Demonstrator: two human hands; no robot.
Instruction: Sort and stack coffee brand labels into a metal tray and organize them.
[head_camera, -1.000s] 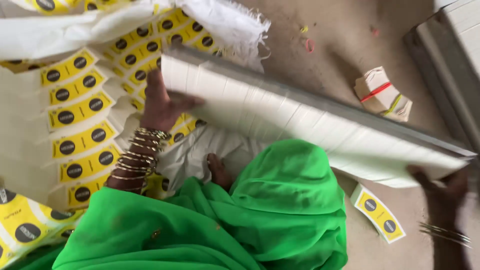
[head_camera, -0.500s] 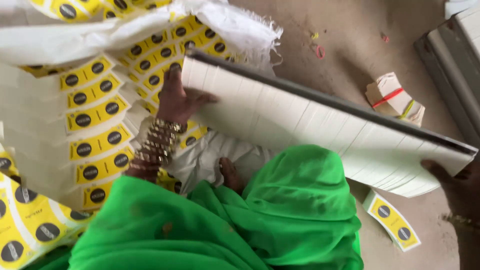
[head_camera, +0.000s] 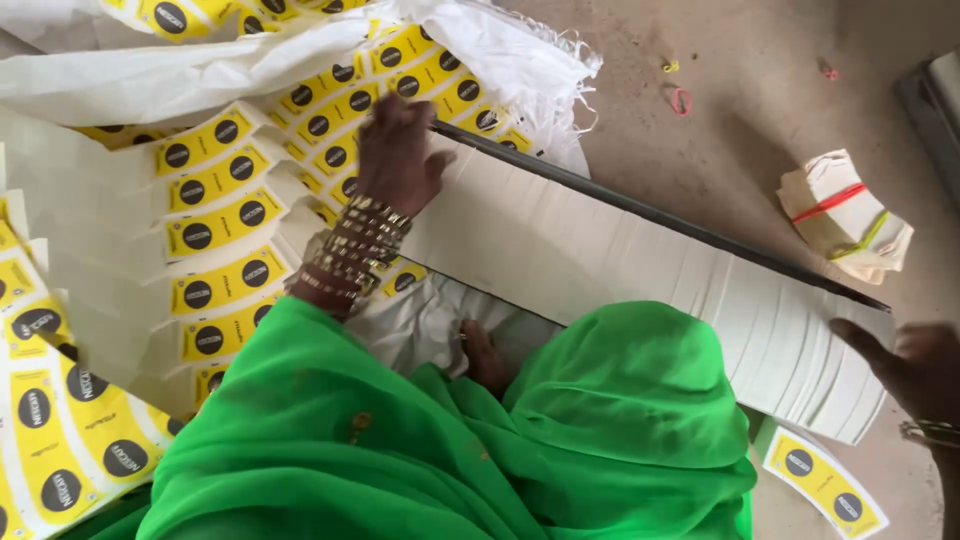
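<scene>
A long fanned row of white paper cutouts (head_camera: 640, 270) stretches from upper left to lower right across my lap. My left hand (head_camera: 397, 152), with many gold bangles on the wrist, presses on the row's upper left end. At the lower right end my right hand (head_camera: 910, 365) holds the row, fingers against its last sheets. The row rests partly over my green-draped knee (head_camera: 620, 400). Under and left of it lie rows of yellow printed cutouts with black circles (head_camera: 215, 230).
A white woven sack (head_camera: 480, 50) lies under the yellow cutouts. A small banded bundle of cutouts (head_camera: 845, 215) sits on the concrete floor at right. Loose rubber bands (head_camera: 681, 98) lie farther off. One yellow cutout (head_camera: 825, 480) lies by my right hand.
The row has swung and shifted rightward in view. My left hand has moved up along its upper left end, and my right hand has risen at its lower right end.
</scene>
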